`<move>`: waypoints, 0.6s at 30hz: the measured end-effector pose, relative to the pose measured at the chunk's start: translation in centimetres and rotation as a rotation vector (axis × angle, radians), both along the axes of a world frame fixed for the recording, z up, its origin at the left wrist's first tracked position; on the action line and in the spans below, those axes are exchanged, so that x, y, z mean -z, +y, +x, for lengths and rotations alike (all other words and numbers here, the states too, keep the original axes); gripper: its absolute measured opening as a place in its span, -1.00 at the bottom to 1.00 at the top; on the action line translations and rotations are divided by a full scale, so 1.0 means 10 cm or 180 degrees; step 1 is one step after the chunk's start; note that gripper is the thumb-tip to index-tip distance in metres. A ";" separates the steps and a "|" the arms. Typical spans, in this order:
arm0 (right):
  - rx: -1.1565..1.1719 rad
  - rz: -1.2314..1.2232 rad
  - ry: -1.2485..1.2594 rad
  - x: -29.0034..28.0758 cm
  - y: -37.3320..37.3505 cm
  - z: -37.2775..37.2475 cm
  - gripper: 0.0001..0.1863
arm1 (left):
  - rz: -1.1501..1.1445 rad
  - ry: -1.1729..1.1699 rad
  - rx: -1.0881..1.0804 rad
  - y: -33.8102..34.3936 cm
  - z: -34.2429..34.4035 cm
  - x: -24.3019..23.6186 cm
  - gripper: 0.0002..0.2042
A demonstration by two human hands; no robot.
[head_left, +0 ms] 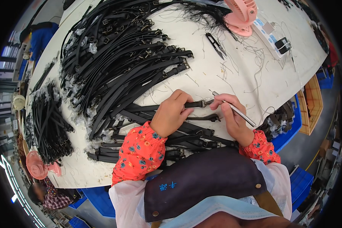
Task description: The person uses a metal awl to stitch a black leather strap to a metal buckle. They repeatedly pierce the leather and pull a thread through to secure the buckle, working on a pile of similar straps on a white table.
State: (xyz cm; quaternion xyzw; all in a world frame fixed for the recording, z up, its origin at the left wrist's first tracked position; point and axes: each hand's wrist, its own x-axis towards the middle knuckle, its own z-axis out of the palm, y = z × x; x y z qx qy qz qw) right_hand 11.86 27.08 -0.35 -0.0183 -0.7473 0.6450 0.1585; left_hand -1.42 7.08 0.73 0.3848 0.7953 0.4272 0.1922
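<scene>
My left hand is closed on a thin black belt, pinching it a little behind its metal buckle. In my right hand lies a slim silver pen-like tool, its thin tip pointing up and left. The fingertips of that hand are beside the buckle; whether they also grip the belt's end I cannot tell. More black belts lie under and in front of my hands. A large pile of buckled belts spreads over the table to the left and beyond.
Black thread snips lie on the white table, near loose threads. A pink fan and a power strip stand at the far right. Blue bins flank the table. Another person sits at the lower left.
</scene>
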 end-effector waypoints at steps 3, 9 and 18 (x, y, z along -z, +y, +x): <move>-0.0085 0.0136 -0.0154 -0.05 -0.02 -0.03 -0.73 | -0.0082 -0.0267 0.0002 0.00 0.04 -0.06 -0.74; -0.0033 0.0521 -0.0179 -0.09 -0.05 -0.07 -0.71 | -0.0147 0.1512 0.0352 -0.02 0.02 0.05 -0.67; 0.0206 0.0445 0.0273 0.00 -0.01 -0.03 -0.65 | 0.0437 0.2069 -0.1059 -0.54 -0.30 -1.03 -0.68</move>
